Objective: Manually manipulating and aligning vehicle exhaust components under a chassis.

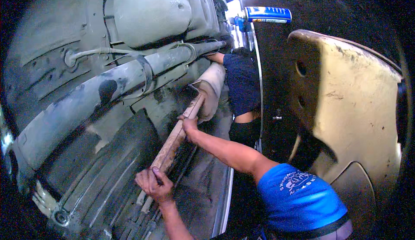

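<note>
A long, rust-stained pipe [169,147] runs slantwise beneath a raised car underbody. My left hand [155,184] is closed around its lower part, thumb toward the pipe. Farther up, my right hand [189,126] grips the same pipe, its arm coming from a blue sleeve [298,197]. The pipe's far end meets a wider, pale metal shell [212,91] with a bent edge. A thick grey tube [95,97] crosses the underbody to the left of both hands.
Beyond the shell, another person in dark clothing [242,82] reaches under the car with one hand [216,57]. A blue-and-white spray can [268,15] is at the upper right. A large, scuffed beige panel [359,106] stands on the right. Thin lines run along the underbody.
</note>
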Demonstrator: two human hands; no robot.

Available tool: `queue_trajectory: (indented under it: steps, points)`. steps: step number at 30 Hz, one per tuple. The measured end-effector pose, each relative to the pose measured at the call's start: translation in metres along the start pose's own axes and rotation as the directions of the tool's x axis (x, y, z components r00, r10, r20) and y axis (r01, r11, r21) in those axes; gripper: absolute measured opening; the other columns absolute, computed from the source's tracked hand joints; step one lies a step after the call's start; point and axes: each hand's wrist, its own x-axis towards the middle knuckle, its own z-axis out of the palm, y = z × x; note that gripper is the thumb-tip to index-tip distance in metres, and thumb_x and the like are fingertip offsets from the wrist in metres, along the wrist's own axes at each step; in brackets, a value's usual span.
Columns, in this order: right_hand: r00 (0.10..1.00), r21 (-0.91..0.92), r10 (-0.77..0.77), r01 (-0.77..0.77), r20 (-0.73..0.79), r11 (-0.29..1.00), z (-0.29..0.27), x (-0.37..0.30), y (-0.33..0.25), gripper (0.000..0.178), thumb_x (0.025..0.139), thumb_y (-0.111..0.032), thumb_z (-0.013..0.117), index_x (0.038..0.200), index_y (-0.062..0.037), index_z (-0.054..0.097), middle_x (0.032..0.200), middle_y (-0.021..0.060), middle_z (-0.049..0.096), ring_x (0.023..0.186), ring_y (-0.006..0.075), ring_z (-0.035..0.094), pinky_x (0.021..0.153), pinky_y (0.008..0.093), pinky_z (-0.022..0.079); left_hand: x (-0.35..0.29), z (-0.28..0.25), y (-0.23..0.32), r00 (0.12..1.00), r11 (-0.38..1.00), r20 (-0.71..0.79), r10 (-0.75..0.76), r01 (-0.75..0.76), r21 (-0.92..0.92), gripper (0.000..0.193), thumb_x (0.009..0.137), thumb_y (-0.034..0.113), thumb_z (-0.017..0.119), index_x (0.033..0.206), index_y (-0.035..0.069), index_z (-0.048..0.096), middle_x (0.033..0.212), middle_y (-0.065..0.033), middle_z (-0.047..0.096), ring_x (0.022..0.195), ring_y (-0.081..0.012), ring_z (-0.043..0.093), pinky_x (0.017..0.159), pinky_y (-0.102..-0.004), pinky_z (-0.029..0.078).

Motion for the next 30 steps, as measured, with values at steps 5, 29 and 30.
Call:
queue_trajectory:
  steps: [5,29,30]
  points:
    - [0.973,-0.034,-0.184,0.181,-0.140,0.983,-0.015,0.039,-0.005,0.073,0.072,-0.023,0.078,0.126,0.0040,0.036,0.113,0.0208,0.059,0.099,0.0307,0.060,0.083,0.0415,0.050,0.011,0.016,0.020,0.996,0.993,0.000,-0.090,0.090,-0.072,0.022,0.089,0.016,0.054,0.077,-0.002,0.056,0.086,-0.0208,0.053,0.084,-0.0379,0.051,0.076,-0.0477,0.040]
    - [0.993,-0.088,-0.111,0.114,0.041,0.990,0.010,0.020,-0.010,0.081,0.071,-0.020,0.076,0.133,0.0034,0.029,0.118,0.0214,0.056,0.105,0.0301,0.057,0.091,0.0389,0.047,0.034,-0.008,0.023,0.981,0.987,0.110,-0.161,0.160,0.015,0.028,0.095,0.013,0.050,0.074,-0.005,0.055,0.075,-0.0220,0.053,0.076,-0.0408,0.050,0.076,-0.0496,0.040]
    - [0.993,-0.079,-0.107,0.110,0.048,0.991,0.012,0.010,-0.012,0.081,0.071,-0.020,0.076,0.133,0.0033,0.029,0.117,0.0212,0.057,0.105,0.0305,0.058,0.090,0.0390,0.047,0.033,-0.009,0.023,0.982,0.987,0.104,-0.160,0.158,0.020,0.028,0.095,0.013,0.050,0.074,-0.005,0.055,0.075,-0.0220,0.053,0.076,-0.0408,0.050,0.076,-0.0496,0.040]
